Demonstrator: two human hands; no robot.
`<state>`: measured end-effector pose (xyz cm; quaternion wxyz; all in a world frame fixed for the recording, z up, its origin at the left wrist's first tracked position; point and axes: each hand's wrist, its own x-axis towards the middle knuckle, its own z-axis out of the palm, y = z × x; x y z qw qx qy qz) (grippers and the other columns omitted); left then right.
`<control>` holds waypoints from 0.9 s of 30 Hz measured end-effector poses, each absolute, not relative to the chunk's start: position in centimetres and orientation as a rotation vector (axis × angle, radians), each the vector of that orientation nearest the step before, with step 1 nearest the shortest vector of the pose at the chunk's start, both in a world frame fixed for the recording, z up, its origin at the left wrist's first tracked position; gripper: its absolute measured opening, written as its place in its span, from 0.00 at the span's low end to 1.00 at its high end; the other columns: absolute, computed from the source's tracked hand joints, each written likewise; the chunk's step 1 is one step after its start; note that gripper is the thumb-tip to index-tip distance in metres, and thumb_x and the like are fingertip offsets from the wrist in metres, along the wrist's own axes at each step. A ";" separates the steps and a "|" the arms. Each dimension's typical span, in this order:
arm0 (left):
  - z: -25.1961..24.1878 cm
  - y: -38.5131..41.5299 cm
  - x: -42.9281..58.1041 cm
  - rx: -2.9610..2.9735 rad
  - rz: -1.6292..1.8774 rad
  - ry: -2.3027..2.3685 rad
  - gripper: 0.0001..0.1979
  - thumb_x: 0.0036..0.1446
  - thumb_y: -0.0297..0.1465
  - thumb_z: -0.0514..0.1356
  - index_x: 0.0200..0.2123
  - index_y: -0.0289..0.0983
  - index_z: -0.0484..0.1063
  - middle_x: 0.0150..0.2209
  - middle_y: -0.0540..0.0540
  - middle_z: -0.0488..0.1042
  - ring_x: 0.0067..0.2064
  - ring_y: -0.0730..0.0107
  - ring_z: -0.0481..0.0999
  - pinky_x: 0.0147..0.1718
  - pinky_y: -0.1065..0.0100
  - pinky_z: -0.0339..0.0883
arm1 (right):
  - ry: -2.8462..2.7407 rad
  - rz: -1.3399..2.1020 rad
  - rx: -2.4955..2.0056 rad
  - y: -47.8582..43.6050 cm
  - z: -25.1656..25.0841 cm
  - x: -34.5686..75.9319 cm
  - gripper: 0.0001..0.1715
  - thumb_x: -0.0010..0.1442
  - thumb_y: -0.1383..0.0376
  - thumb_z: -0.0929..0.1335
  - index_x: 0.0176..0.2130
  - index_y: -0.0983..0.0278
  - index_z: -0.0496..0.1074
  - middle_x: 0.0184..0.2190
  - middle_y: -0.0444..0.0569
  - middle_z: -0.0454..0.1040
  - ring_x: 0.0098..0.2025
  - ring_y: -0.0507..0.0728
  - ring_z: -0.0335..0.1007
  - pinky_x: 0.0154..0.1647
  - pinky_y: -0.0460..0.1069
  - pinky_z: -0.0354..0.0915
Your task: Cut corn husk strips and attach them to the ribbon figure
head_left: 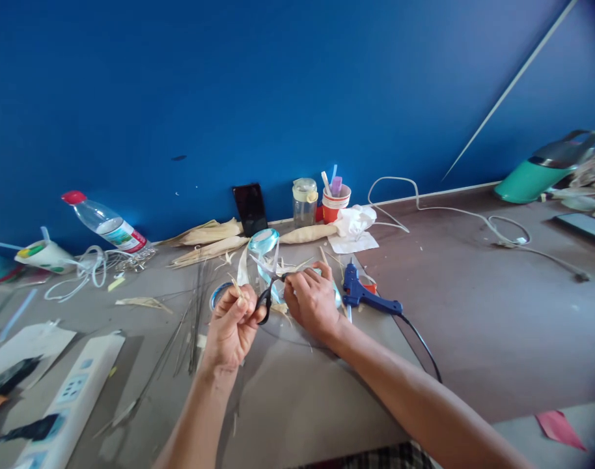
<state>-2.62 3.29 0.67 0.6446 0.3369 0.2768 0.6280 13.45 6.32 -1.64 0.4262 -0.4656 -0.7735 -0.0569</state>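
My left hand (234, 326) is closed in a pinch on a small pale strip of dried husk (237, 288). Black-handled scissors (264, 303) are between my hands, blades apart and pointing towards the wall. My right hand (313, 301) is closed around one handle loop; the other loop lies against the fingers of my left hand. Behind the blades are a roll of light blue ribbon (263, 241) and husk scraps. A blue roll (218, 296) is partly hidden by my left hand. Right of my right hand lies a blue glue gun (370, 294).
Dried husks (204, 236), a dark phone (250, 208), a jar (304, 203) and a red paper cup (335, 203) line the wall. Thin wires (196, 319) and a power strip (77, 394) are left, beyond them a tilted bottle (109, 225). A white cable (454, 208) runs right.
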 end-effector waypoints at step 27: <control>0.7 3.4 -2.6 0.644 1.496 0.594 0.11 0.46 0.29 0.68 0.25 0.35 0.67 0.24 0.54 0.58 0.24 0.82 0.57 0.21 0.78 0.56 | -1.893 -0.145 -1.118 7.1 -2.4 12.8 0.12 0.56 0.75 0.59 0.27 0.59 0.60 0.20 0.44 0.65 0.26 0.56 0.61 0.47 0.55 0.64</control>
